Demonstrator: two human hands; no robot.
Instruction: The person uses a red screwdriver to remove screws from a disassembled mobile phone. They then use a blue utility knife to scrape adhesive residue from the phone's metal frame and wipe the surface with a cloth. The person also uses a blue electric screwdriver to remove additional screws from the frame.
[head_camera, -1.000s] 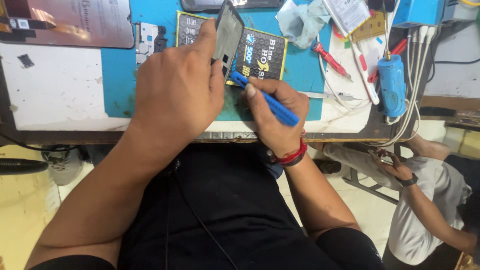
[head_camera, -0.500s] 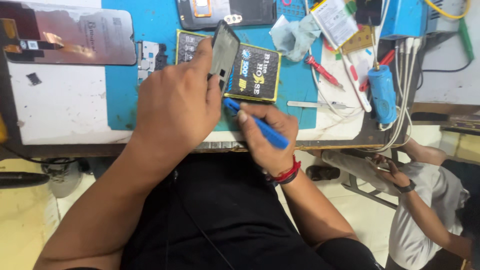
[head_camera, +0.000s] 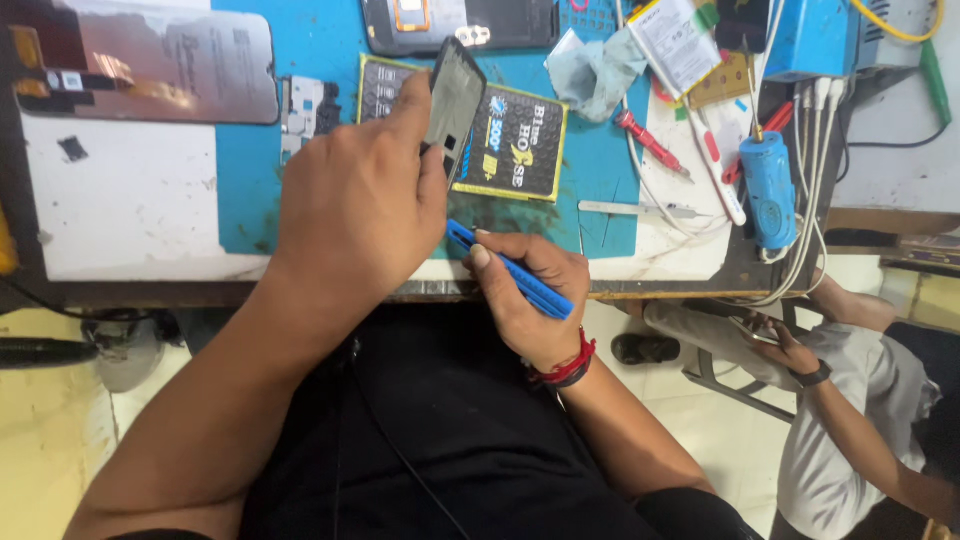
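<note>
Head – L hand (head_camera: 360, 210), phone frame (head_camera: 455, 105)

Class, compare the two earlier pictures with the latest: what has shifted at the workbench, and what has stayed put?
The view tilted, showing more of the bench top. The left hand still holds the dark phone frame upright; the right hand keeps gripping the blue pry tool against its lower edge. Nothing was picked up or released.

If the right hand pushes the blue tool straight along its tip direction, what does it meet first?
The right hand aims the blue tool up-left at the left hand, near the lower edge of the dark phone frame; probably the frame first, though depth is unclear.
</note>
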